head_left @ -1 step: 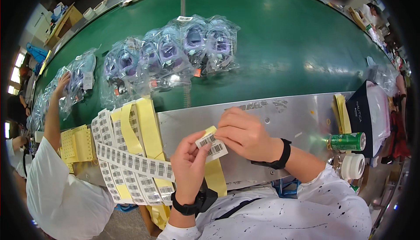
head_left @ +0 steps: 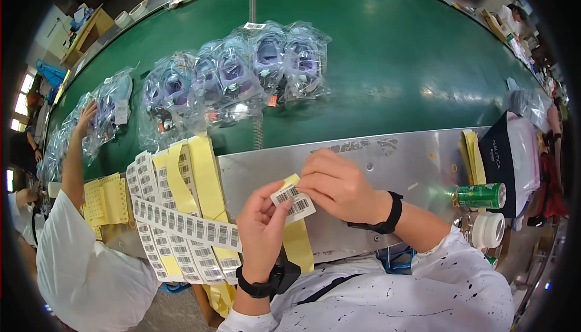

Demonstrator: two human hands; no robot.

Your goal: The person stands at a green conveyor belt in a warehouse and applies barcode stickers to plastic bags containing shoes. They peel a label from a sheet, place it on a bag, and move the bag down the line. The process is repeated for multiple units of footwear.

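Between my two hands is the end of a strip of white barcode labels [head_left: 299,210] on yellow backing. My left hand [head_left: 264,217] pinches this strip from the left, thumb on its face. The fingertips of my right hand [head_left: 339,188] are closed together at the strip's upper right edge; whether a label is between them is hidden. To the left, more barcode label strips [head_left: 181,222] drape over the metal table edge, with yellow backing strips [head_left: 204,177] among them. Beyond lie pairs of bluish-purple shoes [head_left: 233,69] in clear plastic bags.
The bagged shoes rest on a green conveyor belt [head_left: 387,47] behind the metal ledge [head_left: 387,156]. At right stand a green can [head_left: 481,196], a white-capped bottle [head_left: 487,229] and a dark blue bag [head_left: 501,159]. At left, a co-worker's hand [head_left: 86,116] touches bagged shoes.
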